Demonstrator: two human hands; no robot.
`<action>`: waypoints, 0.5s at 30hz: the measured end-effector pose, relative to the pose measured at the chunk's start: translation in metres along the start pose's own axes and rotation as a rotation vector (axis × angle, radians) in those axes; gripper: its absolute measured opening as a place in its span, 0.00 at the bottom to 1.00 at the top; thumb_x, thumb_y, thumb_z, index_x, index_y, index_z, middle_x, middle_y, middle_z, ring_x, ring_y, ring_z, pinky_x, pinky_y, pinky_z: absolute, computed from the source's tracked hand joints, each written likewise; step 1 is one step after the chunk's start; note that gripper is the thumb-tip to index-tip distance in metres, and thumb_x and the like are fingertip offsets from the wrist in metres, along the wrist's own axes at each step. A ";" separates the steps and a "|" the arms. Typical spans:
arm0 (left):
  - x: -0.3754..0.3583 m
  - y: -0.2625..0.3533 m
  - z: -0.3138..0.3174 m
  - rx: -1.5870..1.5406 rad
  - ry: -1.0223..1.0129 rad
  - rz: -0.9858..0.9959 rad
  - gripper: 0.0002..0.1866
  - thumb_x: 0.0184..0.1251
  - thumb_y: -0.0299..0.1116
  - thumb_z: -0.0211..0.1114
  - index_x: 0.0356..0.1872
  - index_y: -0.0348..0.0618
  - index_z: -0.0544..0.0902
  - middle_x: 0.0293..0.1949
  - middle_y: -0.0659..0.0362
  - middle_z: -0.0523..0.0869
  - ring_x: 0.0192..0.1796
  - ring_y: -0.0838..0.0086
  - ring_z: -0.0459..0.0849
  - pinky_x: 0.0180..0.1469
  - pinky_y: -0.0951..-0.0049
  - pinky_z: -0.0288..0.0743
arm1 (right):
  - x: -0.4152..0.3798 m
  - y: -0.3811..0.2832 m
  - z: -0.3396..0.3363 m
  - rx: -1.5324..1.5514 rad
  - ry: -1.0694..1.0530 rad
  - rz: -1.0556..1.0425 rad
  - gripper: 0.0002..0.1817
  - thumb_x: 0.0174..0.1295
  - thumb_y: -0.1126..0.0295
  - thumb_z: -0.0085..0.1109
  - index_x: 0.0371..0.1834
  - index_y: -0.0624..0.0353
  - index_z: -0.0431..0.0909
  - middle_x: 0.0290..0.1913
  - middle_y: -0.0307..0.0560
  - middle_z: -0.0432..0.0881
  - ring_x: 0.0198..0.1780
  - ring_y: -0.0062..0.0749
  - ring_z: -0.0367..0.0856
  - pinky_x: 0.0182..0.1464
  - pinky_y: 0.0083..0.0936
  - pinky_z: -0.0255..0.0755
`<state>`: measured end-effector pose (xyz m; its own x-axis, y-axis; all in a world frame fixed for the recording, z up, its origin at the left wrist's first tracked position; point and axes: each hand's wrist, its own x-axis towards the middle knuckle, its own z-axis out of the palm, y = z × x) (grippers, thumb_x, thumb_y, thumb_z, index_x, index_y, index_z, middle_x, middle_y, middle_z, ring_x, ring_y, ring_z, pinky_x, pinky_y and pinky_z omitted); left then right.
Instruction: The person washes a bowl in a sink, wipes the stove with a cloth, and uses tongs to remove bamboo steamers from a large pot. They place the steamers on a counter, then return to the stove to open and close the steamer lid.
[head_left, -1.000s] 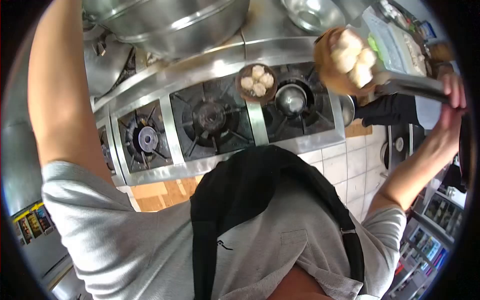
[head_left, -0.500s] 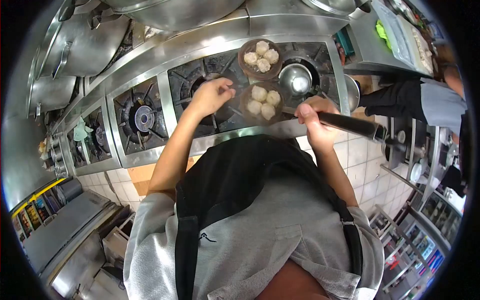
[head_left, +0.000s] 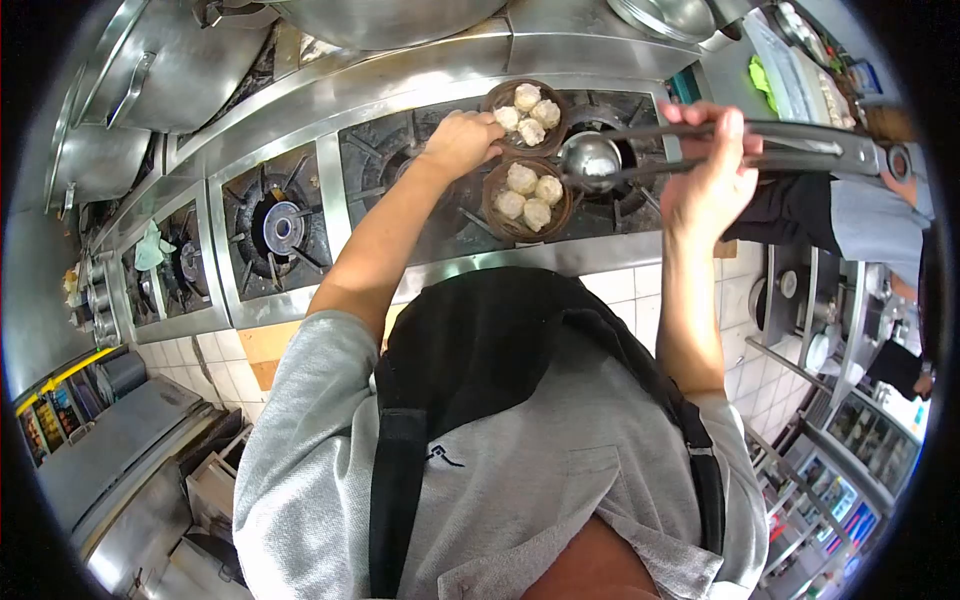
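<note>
Two round steamer baskets with dumplings stand on the stove, the far basket (head_left: 556, 140) just beyond the near basket (head_left: 566, 211). My left hand (head_left: 464, 144) is at the left edge of the far basket, its fingers curled against the rim. My right hand (head_left: 708, 170) is raised to the right of the baskets, its fingers closed around long dark tongs (head_left: 800, 146). The tongs' arms spread apart and point left, over a round metal pot (head_left: 590, 161) on the right burner.
More burners (head_left: 284, 228) run along the stove to the left, with a green cloth (head_left: 153, 246) at the far end. Large pots (head_left: 178, 80) stand behind. At the right, another person (head_left: 875, 215) stands near a counter and metal shelves.
My left hand has moved right and forward to the far basket. My right hand has risen and moved right with the tongs, away from the near basket.
</note>
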<state>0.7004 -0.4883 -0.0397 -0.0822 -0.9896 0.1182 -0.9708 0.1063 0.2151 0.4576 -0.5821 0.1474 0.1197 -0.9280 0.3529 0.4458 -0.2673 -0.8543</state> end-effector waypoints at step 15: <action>-0.027 0.033 0.001 -0.466 -0.226 -0.531 0.20 0.59 0.46 0.66 0.41 0.38 0.83 0.37 0.43 0.87 0.44 0.50 0.87 0.48 0.55 0.78 | -0.007 0.041 0.037 -0.055 -0.008 -0.024 0.08 0.72 0.67 0.55 0.39 0.61 0.71 0.30 0.43 0.77 0.31 0.26 0.77 0.42 0.27 0.76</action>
<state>0.6703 -0.4578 -0.0367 0.2783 -0.9099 -0.3076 -0.7007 -0.4114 0.5829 0.5076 -0.5773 0.1237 0.1170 -0.9188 0.3769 0.3989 -0.3041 -0.8651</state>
